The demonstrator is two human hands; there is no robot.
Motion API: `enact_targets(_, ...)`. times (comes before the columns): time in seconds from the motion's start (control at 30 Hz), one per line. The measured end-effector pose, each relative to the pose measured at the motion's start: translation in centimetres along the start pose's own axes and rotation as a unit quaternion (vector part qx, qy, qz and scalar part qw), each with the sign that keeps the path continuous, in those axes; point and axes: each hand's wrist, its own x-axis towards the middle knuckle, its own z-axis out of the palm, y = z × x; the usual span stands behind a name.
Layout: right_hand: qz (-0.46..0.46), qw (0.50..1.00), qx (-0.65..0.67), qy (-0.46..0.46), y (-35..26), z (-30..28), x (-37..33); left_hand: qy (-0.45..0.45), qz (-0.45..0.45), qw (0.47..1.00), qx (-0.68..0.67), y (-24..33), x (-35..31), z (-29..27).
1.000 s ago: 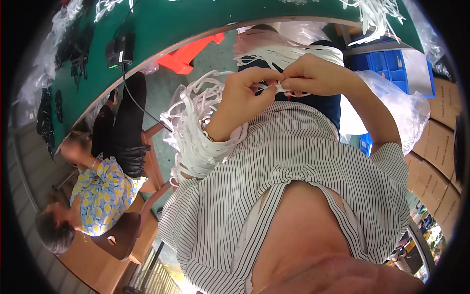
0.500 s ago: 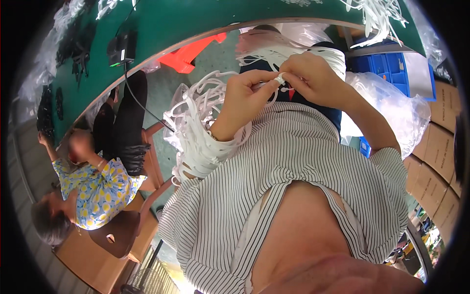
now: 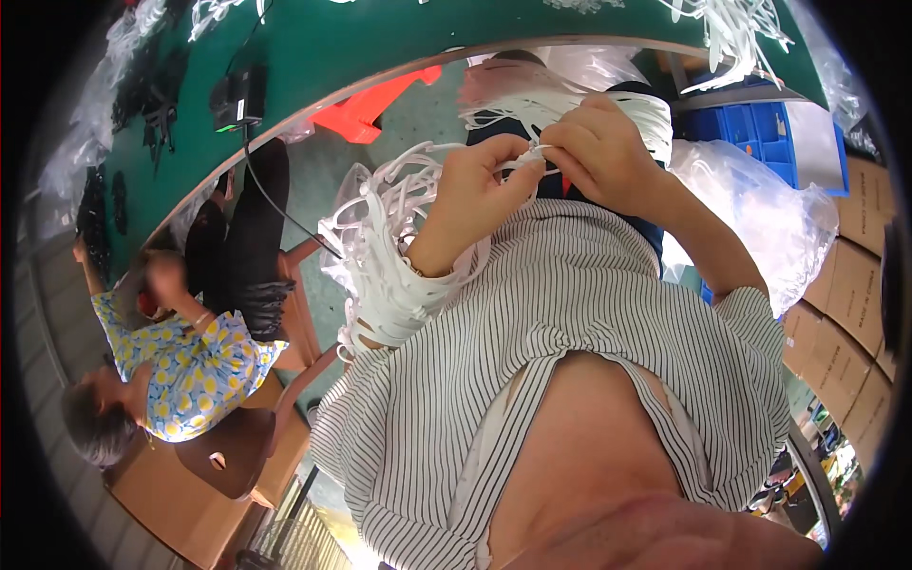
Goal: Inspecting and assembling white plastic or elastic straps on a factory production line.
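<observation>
Above my lap, my left hand (image 3: 475,190) and my right hand (image 3: 606,157) meet with fingertips close together. Both pinch a thin white cord (image 3: 534,148), the left with thumb and index finger, the right from the other side. The exact shape of the cord's end between the fingers is too small to make out. A thick bundle of looped white cords (image 3: 385,256) hangs around my left forearm. More white cords (image 3: 654,119) lie across my lap, just beyond my right hand.
A green table (image 3: 380,24) runs across the far side, with a black adapter (image 3: 239,100) and its cable near the edge. A red plastic piece (image 3: 366,109), clear bags (image 3: 760,218), blue bins (image 3: 741,133) and cartons (image 3: 845,285) surround me. A co-worker (image 3: 195,370) sits at left.
My fingertips have shifted slightly, and the left thumb and index finger have moved a little apart from the right hand's fingers. The cord bundle on my forearm stays in place.
</observation>
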Motion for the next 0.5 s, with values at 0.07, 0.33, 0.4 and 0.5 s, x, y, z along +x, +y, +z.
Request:
enact_targets(0.07, -0.001, 1.0, 0.005, -0.008, -0.1, -0.1, 0.1, -0.019, 0.007, 0.999, 0.036, 0.1, 0.0, -0.4)
enact_targets(0.33, 0.009, 1.0, 0.014, -0.026, -0.4, -0.3, 0.4, -0.067, 0.042, 0.988, 0.13, 1.3, 0.0, -0.9)
enact_targets(0.4, 0.014, 0.999, 0.016, -0.029, -0.6, -0.4, 0.5, -0.037, 0.069, 0.988, 0.131, 1.2, -0.1, -0.5)
enact_targets(0.5, 0.065, 0.992, 0.055, -0.093, -0.8, -1.4, 1.0, 0.01, 0.116, 0.978, 0.171, 1.3, -0.3, -0.4)
